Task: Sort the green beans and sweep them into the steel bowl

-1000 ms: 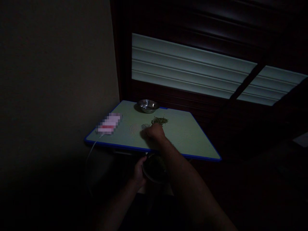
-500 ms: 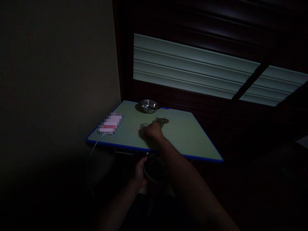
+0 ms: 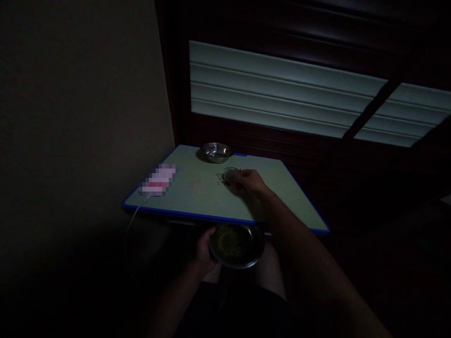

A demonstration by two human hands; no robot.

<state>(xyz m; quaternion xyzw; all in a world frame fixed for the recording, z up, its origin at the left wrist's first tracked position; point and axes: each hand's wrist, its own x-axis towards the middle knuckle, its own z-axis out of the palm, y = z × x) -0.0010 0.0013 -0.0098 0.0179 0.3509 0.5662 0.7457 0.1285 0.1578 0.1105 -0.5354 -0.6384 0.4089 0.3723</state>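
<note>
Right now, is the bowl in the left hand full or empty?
Partly filled: greenish bits lie in the bowl, bare metal showing at right. Depth: cannot tell.

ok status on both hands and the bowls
Left hand holding metal bowl near table edge. Right hand, fingers gripping clear object at small dark bits. Second bowl farther back.
</note>
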